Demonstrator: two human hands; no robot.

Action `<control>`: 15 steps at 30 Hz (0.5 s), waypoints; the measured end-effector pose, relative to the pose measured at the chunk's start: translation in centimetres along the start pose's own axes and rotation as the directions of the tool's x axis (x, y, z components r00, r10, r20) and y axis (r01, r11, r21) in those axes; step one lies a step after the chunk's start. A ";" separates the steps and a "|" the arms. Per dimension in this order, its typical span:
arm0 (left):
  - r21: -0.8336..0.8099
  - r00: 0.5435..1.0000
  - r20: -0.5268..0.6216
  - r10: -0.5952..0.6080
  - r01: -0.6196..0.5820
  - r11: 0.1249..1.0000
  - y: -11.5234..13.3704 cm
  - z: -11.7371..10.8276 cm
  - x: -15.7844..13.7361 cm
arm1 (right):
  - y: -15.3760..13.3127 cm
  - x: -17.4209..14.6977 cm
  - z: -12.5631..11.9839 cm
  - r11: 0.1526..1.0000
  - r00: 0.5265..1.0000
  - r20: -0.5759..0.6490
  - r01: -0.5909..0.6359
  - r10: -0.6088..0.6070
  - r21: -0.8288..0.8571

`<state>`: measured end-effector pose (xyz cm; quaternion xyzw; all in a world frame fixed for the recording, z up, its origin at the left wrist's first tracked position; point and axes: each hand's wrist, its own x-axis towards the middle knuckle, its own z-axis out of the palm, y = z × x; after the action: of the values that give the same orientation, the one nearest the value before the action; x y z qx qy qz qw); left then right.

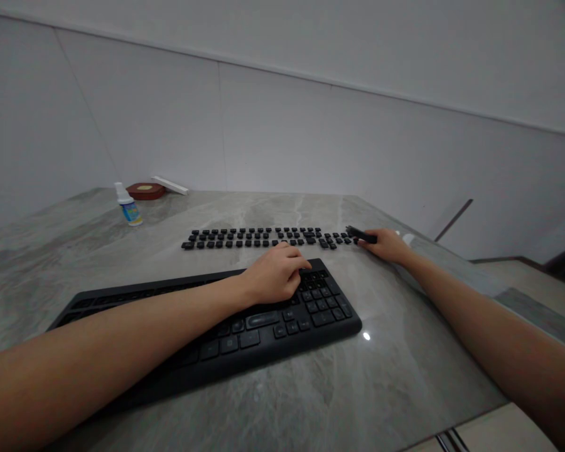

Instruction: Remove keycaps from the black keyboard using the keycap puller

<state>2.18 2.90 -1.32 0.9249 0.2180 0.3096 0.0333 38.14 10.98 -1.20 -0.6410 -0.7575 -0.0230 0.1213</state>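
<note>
A black keyboard point(292, 351) lies at a slant on the grey marbled table, with some keycaps off along its upper rows. Over its upper right part is my left hand point(275, 273), index finger stretched out near the keys above the number pad, the other fingers loosely bent. Nothing shows in that hand, though its palm side is hidden. My right hand point(388, 245) is closed round the handle of a small black brush point(361, 235). The bristles point left, close to the right end of the rows of loose black keycaps point(230, 236) laid out behind the keyboard.
A white spray bottle point(129, 206) with a blue label stands at the back left. Beside it are a reddish-brown box point(145, 191) and a white strip point(170, 185). A pale wall point(273, 132) rises behind the table. The table's right edge runs beneath my right forearm.
</note>
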 end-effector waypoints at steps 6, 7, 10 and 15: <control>0.000 1.000 -0.002 -0.004 0.004 1.000 0.0 0.0 0.0 | -0.2 0.1 0.3 0.999 1.000 -0.004 0.014 -0.014 0.029; 0.002 1.000 -0.002 -0.003 0.003 1.000 0.0 0.0 0.0 | -0.2 0.1 0.3 0.999 1.000 -0.007 0.012 -0.012 0.035; 0.005 1.000 0.000 0.005 -0.005 1.000 0.0 0.0 0.0 | -0.2 0.0 0.4 0.999 1.000 -0.016 0.009 -0.009 0.052; 0.008 1.000 0.007 0.000 0.000 1.000 0.0 0.0 0.0 | 0.2 0.2 0.8 0.997 0.999 -0.032 0.004 -0.001 0.082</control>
<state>2.18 2.93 -1.32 0.9260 0.2193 0.3057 0.0303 38.18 11.40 -1.93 -0.6341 -0.7566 -0.0024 0.1594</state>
